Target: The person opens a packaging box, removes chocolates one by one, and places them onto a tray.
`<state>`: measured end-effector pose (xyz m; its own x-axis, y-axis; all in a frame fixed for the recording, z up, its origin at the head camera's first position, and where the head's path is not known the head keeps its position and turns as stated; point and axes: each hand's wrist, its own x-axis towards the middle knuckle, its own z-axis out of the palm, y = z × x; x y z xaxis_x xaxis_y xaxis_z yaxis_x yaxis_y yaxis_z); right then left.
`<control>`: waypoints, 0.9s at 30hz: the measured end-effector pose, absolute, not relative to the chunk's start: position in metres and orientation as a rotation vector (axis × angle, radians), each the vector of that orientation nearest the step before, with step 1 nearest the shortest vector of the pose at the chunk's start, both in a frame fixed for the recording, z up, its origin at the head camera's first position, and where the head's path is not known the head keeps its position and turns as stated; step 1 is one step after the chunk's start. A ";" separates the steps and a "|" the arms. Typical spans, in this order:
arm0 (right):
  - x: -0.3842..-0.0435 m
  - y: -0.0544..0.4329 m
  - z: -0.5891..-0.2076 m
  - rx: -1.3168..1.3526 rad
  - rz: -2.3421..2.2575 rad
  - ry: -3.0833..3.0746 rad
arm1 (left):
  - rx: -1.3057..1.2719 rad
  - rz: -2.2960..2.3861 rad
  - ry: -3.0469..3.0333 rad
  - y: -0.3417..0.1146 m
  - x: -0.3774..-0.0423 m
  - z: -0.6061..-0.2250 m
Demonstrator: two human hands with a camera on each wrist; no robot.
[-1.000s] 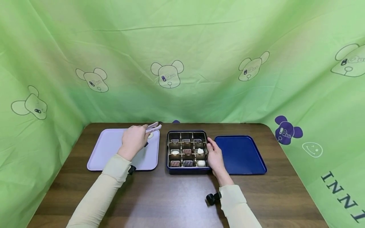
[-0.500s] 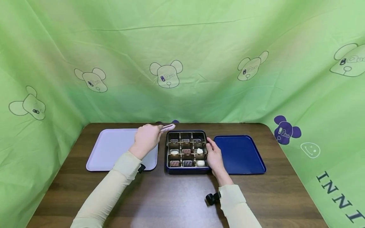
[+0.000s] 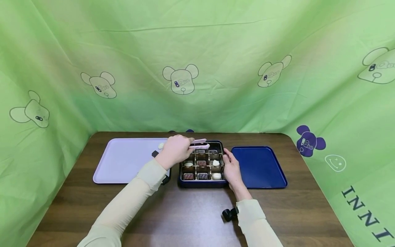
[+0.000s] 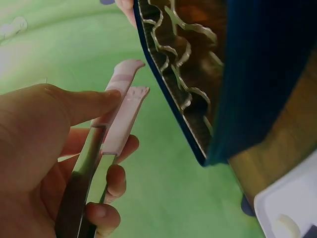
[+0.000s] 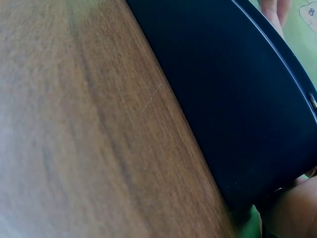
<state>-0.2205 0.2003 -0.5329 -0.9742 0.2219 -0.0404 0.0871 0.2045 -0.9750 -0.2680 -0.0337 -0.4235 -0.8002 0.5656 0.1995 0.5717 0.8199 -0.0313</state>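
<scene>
My left hand point(image 3: 176, 149) grips small tongs point(image 3: 200, 146) with pale pink paw-shaped tips, over the back row of a dark blue chocolate box point(image 3: 202, 184). In the left wrist view the thumb presses one arm of the tongs point(image 4: 128, 116), and nothing shows between the slightly parted tips. The box has a brown divided liner; brown chocolates point(image 3: 189, 176) and white pieces point(image 3: 217, 176) lie in its front and middle rows. My left hand partly hides the back left corner. My right hand point(image 3: 232, 169) rests against the box's right side, fingers extended along it.
Left of the box lies a lilac tray point(image 3: 123, 161) with a white piece point(image 3: 160, 146) and a dark square piece point(image 3: 155, 154) near its right end. A blue lid point(image 3: 259, 168) lies flat at the right. Green printed cloth point(image 3: 182, 109) hangs behind the wooden table point(image 3: 197, 212).
My left hand has carried the tongs rightward from over the lilac tray to over the box's back row. Their tips, close together half a second ago, now stand apart. My right hand has stayed put.
</scene>
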 end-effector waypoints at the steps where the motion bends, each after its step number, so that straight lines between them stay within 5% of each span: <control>1: -0.221 0.201 -0.533 -0.300 1.892 -2.352 | -0.897 -0.037 -2.815 -0.030 -0.269 -0.423; 27: -0.218 0.199 -0.529 -0.327 1.935 -2.335 | -1.018 0.228 -2.937 0.023 -0.288 -0.421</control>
